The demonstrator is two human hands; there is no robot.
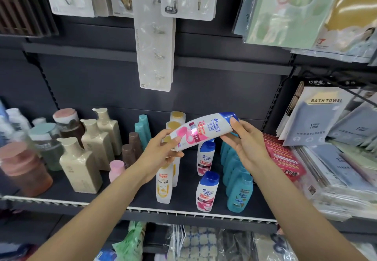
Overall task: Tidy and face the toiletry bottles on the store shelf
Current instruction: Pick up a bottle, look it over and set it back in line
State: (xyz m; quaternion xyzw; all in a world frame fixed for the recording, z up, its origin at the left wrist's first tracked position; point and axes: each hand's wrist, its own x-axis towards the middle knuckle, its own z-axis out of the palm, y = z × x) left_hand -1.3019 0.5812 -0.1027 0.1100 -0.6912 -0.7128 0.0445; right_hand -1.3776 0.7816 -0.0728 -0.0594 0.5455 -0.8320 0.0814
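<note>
A white Head & Shoulders bottle [201, 131] with a blue cap and pink label lies sideways in the air above the shelf, label toward me. My left hand [163, 152] grips its bottom end. My right hand [242, 141] holds the blue cap end, thumb on the cap. Below stand two more Head & Shoulders bottles [207, 191], a row of white Pantene bottles [163, 186] with gold caps, and a row of teal bottles [239, 193].
The dark shelf [142, 199] has a white toothed front rail. Beige pump bottles [80, 165], brown bottles [132, 146] and a pink-capped bottle [116, 170] stand at left. Red boxes [283, 154] and bath towel packs [320, 117] crowd the right. Hook packs [156, 52] hang overhead.
</note>
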